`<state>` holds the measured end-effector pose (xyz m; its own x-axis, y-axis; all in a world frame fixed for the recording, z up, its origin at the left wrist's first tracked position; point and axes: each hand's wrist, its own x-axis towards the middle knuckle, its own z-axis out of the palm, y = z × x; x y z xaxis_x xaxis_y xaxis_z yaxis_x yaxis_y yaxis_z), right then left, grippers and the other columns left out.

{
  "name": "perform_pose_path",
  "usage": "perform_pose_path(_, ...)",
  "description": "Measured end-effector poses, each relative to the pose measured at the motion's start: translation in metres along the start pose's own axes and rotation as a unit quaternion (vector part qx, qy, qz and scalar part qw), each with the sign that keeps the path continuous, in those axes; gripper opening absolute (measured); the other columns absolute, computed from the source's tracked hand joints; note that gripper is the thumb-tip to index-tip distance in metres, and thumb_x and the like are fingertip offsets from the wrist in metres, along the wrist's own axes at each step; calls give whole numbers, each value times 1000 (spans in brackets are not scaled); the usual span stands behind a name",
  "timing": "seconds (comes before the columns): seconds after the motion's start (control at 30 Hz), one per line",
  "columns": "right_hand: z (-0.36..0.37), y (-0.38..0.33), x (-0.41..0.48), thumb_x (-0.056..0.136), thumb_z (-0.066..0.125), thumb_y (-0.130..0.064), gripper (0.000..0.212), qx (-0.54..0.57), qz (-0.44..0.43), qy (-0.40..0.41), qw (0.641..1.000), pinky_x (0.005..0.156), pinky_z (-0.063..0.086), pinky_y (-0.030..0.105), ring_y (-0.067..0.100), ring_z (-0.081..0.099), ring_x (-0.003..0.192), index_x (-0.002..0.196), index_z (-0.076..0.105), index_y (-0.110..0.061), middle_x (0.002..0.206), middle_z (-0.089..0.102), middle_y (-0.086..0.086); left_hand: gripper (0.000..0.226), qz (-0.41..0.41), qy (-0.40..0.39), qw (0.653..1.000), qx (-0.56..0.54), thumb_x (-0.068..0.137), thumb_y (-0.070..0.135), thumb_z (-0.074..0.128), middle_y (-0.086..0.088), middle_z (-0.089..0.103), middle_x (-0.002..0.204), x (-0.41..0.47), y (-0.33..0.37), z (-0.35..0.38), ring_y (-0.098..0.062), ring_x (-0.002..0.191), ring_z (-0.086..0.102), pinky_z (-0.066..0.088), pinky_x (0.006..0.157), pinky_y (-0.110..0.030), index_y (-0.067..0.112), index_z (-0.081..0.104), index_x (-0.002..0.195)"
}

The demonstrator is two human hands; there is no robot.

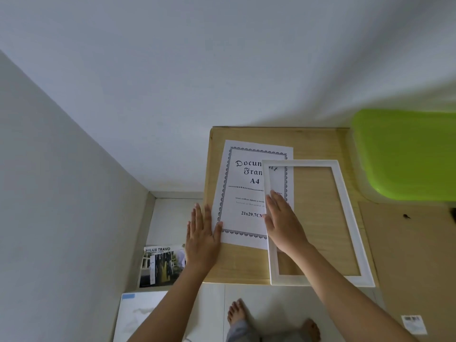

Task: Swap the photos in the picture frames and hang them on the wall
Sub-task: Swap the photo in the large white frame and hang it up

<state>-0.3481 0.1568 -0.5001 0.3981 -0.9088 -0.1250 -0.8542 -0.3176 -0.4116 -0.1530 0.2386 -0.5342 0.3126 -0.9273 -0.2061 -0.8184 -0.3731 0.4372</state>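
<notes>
A white A4 sheet (243, 188) printed "Document Frame A4" with a dark ornamental border lies on a light wooden table (318, 141). A white picture frame (350, 213) lies flat to its right, its left edge overlapping the sheet. My left hand (202, 238) rests flat at the sheet's lower left edge, thumb touching the paper. My right hand (283, 223) lies flat, fingers spread, over the frame's left rail and the sheet beneath. Neither hand grips anything.
A brown backing board (414, 255) with a barcode sticker (414, 324) lies at the right. A green plastic lid (407, 154) sits at the table's far right. A printed photo (162, 265) reading "HILUX TRAVO" lies on the floor left of the table. Bare feet (271, 319) stand below.
</notes>
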Motion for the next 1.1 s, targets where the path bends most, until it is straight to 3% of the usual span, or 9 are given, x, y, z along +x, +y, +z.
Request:
perform_pose_path(0.27, 0, 4, -2, 100, 33, -21, 53, 9, 2, -5, 1000, 118, 6, 28, 15, 3, 145, 147, 15, -9, 157, 8, 5, 74, 149, -9, 987, 58, 84, 59, -3, 3, -24, 151, 36, 33, 6, -11, 140, -22, -16, 113, -26, 17, -18, 143)
perform_pose_path(0.4, -2, 8, -4, 99, 34, -21, 52, 5, -2, -11, 1000, 118, 9, 29, 16, 5, 145, 147, 17, -10, 157, 9, 5, 78, 181, -16, 980, 78, 84, 65, -9, 0, -14, 154, 35, 25, 21, -11, 142, -17, -10, 117, -29, 15, -12, 145)
perform_pose_path(0.53, -4, 11, -5, 99, 34, -20, 52, 3, -1, -12, 1000, 118, 12, 31, 16, 7, 145, 147, 19, -8, 156, 10, 5, 72, 179, 4, 979, 94, 93, 57, 7, -5, 2, 156, 24, 10, 20, -12, 143, -7, -8, 116, -26, 11, 3, 148)
perform_pose_path(0.7, -3, 7, -3, 98, 35, -17, 51, 14, -3, -15, 1000, 118, 13, 31, 18, 8, 144, 146, 21, -6, 156, 12, 7, 69, 147, 9, 985, 93, 95, 55, 12, -6, 9, 156, 4, -10, 12, -12, 144, -2, -5, 116, -27, 11, 7, 148)
perform_pose_path(0.87, -2, 4, 0, 98, 36, -16, 50, 23, -8, -6, 1000, 117, 17, 36, 19, 11, 144, 145, 24, -5, 155, 17, 9, 71, 113, 14, 992, 51, 92, 61, 10, -1, -4, 156, -24, -27, 8, -9, 143, -11, -8, 116, -26, 22, -14, 146)
perform_pose_path(0.93, -2, 3, 1, 97, 37, -15, 50, 26, -8, -3, 1000, 117, 17, 35, 19, 11, 144, 145, 24, -5, 155, 18, 9, 79, 57, 13, 998, -1, 88, 66, 18, 3, -13, 155, -27, -24, 5, -10, 142, -15, -6, 117, -29, 22, -14, 146)
perform_pose_path(1.0, -2, 2, 2, 97, 38, -14, 50, 29, -8, -2, 1000, 117, 17, 35, 19, 12, 144, 145, 24, -5, 155, 18, 9, 85, -21, 17, 996, -84, 88, 60, 37, 0, -11, 156, -21, -16, -3, -16, 144, -8, 8, 116, -38, 19, -6, 148)
perform_pose_path(1.1, -2, 3, 3, 97, 39, -14, 51, 32, -7, -2, 999, 117, 19, 34, 20, 14, 143, 145, 24, -5, 154, 18, 9, 72, -111, 34, 968, -224, 92, 34, 52, -13, 15, 152, 1, -5, -21, -28, 139, 21, 25, 110, -43, 12, 12, 148)
